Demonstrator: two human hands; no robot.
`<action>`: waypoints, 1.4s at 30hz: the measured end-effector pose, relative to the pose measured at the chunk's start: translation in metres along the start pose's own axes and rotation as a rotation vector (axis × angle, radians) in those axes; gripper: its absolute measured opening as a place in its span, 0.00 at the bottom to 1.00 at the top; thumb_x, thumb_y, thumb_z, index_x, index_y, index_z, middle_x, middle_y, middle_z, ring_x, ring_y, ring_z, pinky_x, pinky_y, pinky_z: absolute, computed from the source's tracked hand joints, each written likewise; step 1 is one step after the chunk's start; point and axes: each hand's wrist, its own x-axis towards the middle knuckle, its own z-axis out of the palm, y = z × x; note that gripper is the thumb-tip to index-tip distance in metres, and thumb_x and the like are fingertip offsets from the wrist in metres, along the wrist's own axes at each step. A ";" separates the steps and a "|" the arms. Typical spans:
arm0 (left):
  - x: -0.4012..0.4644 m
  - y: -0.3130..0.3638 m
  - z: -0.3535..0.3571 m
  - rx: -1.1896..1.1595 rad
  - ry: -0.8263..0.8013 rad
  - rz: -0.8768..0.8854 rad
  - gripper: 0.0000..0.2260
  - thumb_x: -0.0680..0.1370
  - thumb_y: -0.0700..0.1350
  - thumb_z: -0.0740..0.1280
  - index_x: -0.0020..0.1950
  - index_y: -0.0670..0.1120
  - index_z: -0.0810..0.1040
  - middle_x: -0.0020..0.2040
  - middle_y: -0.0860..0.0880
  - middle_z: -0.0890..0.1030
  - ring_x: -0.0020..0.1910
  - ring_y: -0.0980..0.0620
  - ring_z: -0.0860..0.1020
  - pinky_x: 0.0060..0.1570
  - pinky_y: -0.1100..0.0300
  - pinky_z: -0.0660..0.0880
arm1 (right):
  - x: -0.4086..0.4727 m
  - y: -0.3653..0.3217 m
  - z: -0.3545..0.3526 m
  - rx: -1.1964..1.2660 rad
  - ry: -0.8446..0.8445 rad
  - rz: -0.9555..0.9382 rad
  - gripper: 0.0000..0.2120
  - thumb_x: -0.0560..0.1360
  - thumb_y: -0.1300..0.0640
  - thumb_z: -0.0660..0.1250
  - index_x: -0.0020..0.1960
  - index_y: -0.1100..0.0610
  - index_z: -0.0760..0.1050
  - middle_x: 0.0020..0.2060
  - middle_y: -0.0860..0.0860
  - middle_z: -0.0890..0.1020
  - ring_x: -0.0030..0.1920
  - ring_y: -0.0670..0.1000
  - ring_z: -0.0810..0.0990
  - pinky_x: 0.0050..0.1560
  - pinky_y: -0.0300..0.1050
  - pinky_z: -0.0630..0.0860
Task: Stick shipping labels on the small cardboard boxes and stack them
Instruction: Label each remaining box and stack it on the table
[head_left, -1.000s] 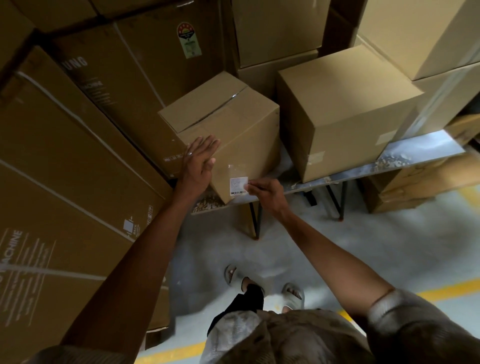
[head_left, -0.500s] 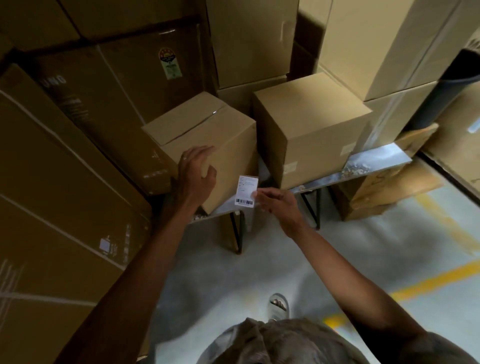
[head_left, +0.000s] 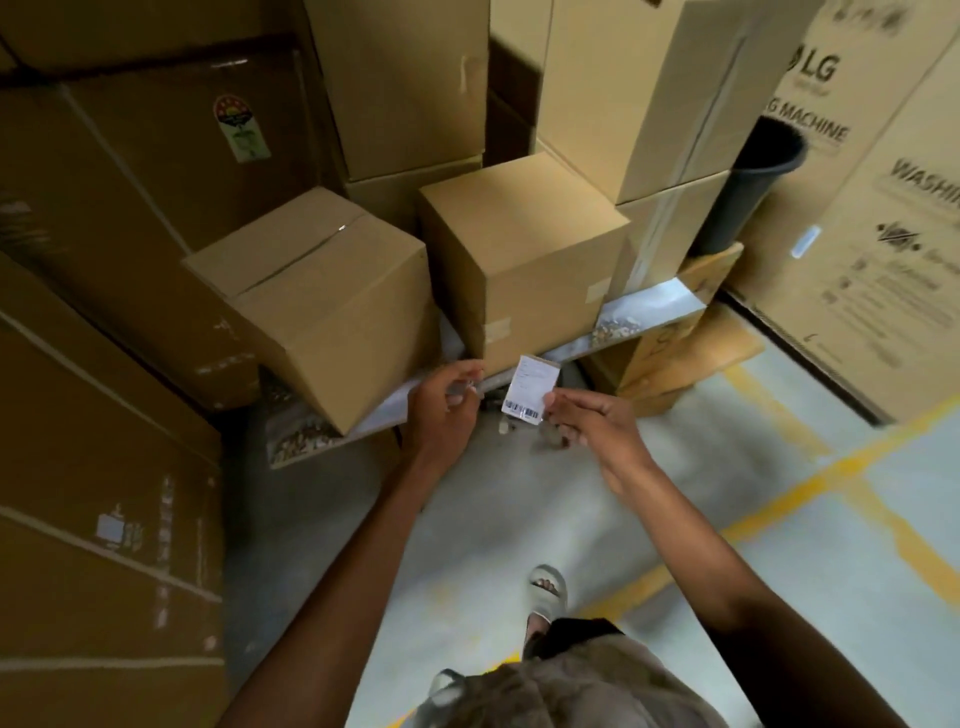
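Since half a second ago the left hand (head_left: 441, 405) has quit the left box (head_left: 332, 306) at eleven o'clock, its loosely curled grip empty beside the label (head_left: 531, 387) pinched by the right hand (head_left: 592, 421), probably about to peel the backing before sticking.

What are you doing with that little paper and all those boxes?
A person stands at a low table of cardboard boxes. The right hand pinches a white barcode label in the air, in front of the table edge. The left hand is beside it, fingers curled near the label's edge; what it holds is unclear. The label isn't stuck on the near box or its neighbour yet.
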 end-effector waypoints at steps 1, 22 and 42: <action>0.003 0.003 0.010 -0.011 -0.014 0.006 0.13 0.76 0.36 0.65 0.58 0.45 0.83 0.52 0.51 0.85 0.53 0.59 0.82 0.54 0.66 0.77 | 0.002 -0.004 -0.011 0.003 0.018 0.009 0.09 0.74 0.59 0.77 0.53 0.59 0.86 0.40 0.53 0.86 0.40 0.48 0.81 0.42 0.39 0.76; 0.195 0.112 0.319 0.002 -0.122 0.143 0.16 0.78 0.36 0.66 0.63 0.47 0.82 0.58 0.53 0.83 0.55 0.57 0.80 0.51 0.64 0.79 | 0.232 -0.156 -0.304 0.008 0.168 -0.123 0.15 0.75 0.57 0.76 0.61 0.58 0.83 0.49 0.52 0.88 0.47 0.48 0.82 0.51 0.44 0.80; 0.353 0.134 0.478 0.055 -0.208 0.240 0.16 0.79 0.36 0.66 0.63 0.50 0.82 0.58 0.54 0.82 0.56 0.59 0.79 0.54 0.61 0.79 | 0.450 -0.266 -0.395 -0.016 0.258 -0.277 0.14 0.75 0.53 0.77 0.58 0.57 0.85 0.45 0.50 0.87 0.42 0.45 0.79 0.48 0.41 0.77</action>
